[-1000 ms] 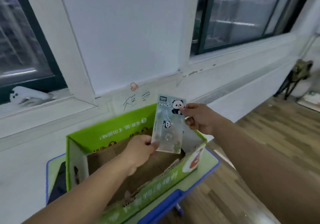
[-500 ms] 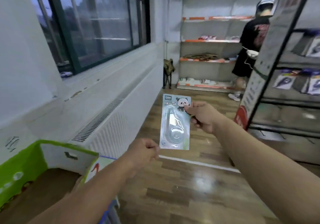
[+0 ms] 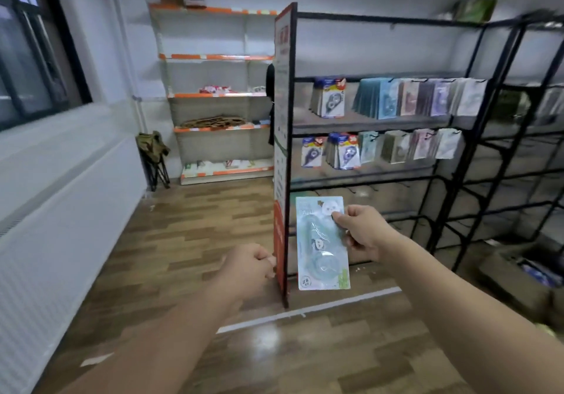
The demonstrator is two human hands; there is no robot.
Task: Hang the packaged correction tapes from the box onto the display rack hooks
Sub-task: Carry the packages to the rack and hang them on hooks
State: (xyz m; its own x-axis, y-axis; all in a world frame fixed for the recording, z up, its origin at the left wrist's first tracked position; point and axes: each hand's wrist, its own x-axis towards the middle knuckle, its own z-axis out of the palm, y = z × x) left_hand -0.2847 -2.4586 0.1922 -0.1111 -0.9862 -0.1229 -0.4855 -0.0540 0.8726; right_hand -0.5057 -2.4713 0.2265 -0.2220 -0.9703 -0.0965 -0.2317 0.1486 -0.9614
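The green box has dropped out of view and the black display rack (image 3: 293, 149) now fills 12 to 3 o'clock, while the right hand (image 3: 363, 232) still holds the packaged correction tape (image 3: 320, 253) upright before the rack's lower tiers, fingers (image 3: 339, 218) clamped on its top corner, and the left hand (image 3: 247, 268), at its 9 o'clock, is curled on nothing.

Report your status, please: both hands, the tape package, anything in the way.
Right hand pinches correction tape package at upper right edge. Left hand curled, holds nothing. Package upright, not yet hung. Nothing seen between it and display rack.
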